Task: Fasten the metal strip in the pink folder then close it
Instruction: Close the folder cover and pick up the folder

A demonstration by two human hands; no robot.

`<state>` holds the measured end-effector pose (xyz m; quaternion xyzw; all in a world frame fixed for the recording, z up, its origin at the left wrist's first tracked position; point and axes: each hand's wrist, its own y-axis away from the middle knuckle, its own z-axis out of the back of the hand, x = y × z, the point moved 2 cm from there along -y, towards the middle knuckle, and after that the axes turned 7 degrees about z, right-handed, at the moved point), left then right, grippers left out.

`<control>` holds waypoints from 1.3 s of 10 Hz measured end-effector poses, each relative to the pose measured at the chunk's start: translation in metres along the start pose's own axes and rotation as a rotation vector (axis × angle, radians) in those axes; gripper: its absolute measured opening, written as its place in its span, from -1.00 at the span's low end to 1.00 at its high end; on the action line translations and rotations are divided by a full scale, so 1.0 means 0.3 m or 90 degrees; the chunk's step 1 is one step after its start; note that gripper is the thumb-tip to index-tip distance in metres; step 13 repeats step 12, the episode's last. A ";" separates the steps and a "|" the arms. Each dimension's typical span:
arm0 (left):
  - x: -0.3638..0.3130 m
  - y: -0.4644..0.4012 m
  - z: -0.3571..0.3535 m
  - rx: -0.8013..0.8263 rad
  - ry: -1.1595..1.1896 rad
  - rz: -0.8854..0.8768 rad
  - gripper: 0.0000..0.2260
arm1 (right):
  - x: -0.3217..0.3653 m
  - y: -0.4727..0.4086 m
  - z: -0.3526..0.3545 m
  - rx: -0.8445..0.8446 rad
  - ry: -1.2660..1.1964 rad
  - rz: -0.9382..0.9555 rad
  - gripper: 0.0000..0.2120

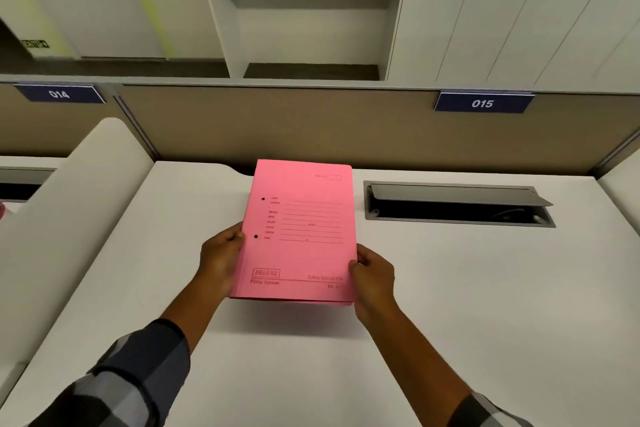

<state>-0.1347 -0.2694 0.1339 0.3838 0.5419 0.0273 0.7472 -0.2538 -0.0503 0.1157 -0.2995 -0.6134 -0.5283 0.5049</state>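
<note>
Both hands grip the closed pink folder (301,232) above the white desk (450,288), left hand (221,260) fingers clamped on its spine edge, right hand (374,274) pinching the opposite edge.

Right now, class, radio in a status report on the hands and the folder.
Left hand and right hand grip the pink folder by its side edges. Folder closed, near end raised off the white desk. Nothing in the way.

Left hand (221,258), right hand (374,274) — both gripping.
</note>
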 end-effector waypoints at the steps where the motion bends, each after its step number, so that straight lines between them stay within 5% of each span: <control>1: -0.006 -0.114 0.002 -0.009 -0.029 -0.009 -0.79 | -0.029 -0.067 -0.077 -0.005 0.011 -0.009 -0.57; 5: 0.009 -0.436 -0.052 0.072 -0.250 -0.050 -0.67 | -0.178 -0.339 -0.228 -0.024 0.116 0.004 -0.70; 7: 0.013 -0.501 -0.066 0.080 -0.234 -0.013 -0.58 | -0.227 -0.405 -0.268 -0.020 0.244 0.021 -0.78; 11: 0.014 -0.511 -0.069 0.063 -0.299 -0.065 -0.72 | -0.218 -0.431 -0.310 -0.021 0.388 0.045 -0.61; 13: 0.036 -0.509 -0.053 0.045 -0.390 -0.111 -0.61 | -0.218 -0.412 -0.292 -0.057 0.493 0.095 -0.44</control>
